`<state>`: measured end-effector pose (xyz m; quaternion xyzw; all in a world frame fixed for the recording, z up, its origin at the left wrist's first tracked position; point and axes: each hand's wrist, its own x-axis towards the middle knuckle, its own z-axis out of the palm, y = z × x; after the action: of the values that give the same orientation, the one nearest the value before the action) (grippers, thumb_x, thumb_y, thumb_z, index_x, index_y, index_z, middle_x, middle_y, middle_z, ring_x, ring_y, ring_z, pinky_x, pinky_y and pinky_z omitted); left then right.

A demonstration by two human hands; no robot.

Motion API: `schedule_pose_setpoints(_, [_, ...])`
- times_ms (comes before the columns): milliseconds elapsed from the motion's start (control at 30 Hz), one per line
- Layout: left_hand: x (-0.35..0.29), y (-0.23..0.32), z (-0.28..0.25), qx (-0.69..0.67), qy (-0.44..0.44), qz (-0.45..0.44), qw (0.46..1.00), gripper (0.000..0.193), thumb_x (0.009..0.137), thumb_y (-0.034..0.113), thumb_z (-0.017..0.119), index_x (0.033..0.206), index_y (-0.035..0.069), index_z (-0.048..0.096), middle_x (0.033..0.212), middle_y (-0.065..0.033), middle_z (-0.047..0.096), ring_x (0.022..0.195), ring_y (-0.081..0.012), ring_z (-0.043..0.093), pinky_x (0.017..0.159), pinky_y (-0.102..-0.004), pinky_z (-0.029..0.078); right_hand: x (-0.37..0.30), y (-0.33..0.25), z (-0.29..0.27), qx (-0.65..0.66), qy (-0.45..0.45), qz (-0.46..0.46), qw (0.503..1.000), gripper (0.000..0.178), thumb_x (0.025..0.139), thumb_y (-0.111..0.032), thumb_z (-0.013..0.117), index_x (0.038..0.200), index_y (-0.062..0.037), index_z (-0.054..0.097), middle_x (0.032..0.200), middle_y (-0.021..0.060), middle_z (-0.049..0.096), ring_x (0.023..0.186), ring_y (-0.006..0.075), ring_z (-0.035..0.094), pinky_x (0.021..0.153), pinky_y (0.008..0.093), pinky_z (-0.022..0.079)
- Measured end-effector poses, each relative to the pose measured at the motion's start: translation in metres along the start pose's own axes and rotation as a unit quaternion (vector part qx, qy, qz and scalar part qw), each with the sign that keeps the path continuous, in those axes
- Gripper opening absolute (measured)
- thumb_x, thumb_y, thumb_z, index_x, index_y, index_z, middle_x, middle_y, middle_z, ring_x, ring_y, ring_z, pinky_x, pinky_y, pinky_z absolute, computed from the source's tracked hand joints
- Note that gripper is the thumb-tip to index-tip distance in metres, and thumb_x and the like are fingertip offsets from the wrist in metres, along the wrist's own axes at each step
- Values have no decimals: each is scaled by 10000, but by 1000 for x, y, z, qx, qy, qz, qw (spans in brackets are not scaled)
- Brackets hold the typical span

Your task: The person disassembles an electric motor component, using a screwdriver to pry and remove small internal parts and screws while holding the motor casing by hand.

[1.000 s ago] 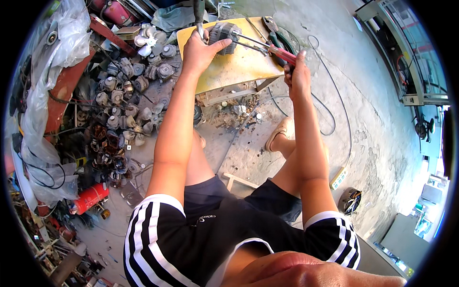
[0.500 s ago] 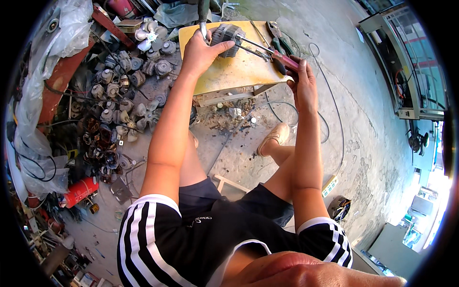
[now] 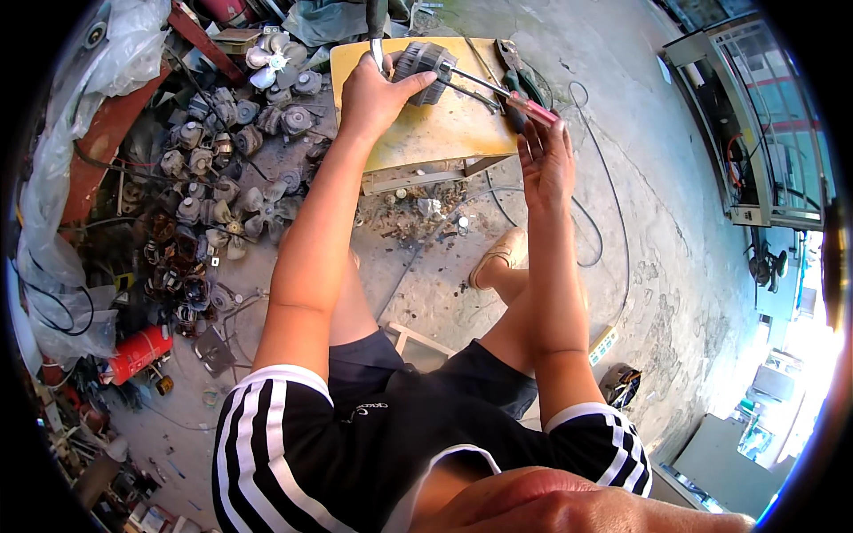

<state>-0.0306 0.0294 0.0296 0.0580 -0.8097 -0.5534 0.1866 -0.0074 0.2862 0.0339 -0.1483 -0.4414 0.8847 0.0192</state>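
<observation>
My left hand [image 3: 377, 96] is closed around a dark grey, ribbed, drum-shaped motor [image 3: 416, 73] above the yellow tabletop, with the thumb lying along its near side. A tool with a dark handle [image 3: 377, 16] and a metal shank rises beside the fingers; whether they grip it is hidden. From the motor's right side a screwdriver [image 3: 536, 111] with a pinkish-red handle slants down to the right, its tip at the motor. My right hand [image 3: 546, 169] holds the handle's end at its fingertips, the fingers fairly straight. A thin dark rod [image 3: 475, 98] extends from the motor below the screwdriver shaft.
Pliers [image 3: 522, 75] with dark green handles lie on the yellow stool-like table [image 3: 400, 147], at its right side. Old motors and fan parts [image 3: 213, 160] are heaped at left, near a red cylinder [image 3: 138, 354]. A cable [image 3: 629, 258] runs across the floor to a power strip [image 3: 602, 345].
My right hand has loosened from a curled grip on the screwdriver handle to straighter fingers at its end, slightly lower. The left hand still holds the motor in the same place.
</observation>
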Motion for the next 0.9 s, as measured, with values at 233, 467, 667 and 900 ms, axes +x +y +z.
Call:
schedule_pose_setpoints(233, [-6,12,2,40,20,-25,999,597,645,436,838,976,-6,610,842,-122,693,763,-227,679,714,-332,522,11,14,-5,54,-15,-30,998,353,944,-224,579,1209,0,517,987,69,595,864,154,601,869,383,554])
schedule_pose_setpoints(467, [-5,9,3,35,18,-29,999,601,643,453,836,922,-16,583,845,-130,689,769,-238,681,704,-343,524,35,13,-14,326,-2,75,943,158,993,-145,360,1006,10,388,1114,228,513,1170,373,486,1057,714,238])
schedule_pose_setpoints(667, [-10,16,4,57,27,-11,998,603,639,464,833,911,-6,571,874,-143,689,787,-256,683,710,-350,525,46,9,-7,339,34,84,936,289,995,-213,429,1133,40,428,1195,226,474,1177,348,470,1058,606,336])
schedule_pose_setpoints(900, [-10,16,0,64,36,-28,997,609,637,467,832,906,-10,565,877,-145,688,796,-262,682,715,-357,524,23,11,18,163,119,46,978,377,917,-285,614,1173,-17,545,1161,137,556,1099,265,556,1027,521,409])
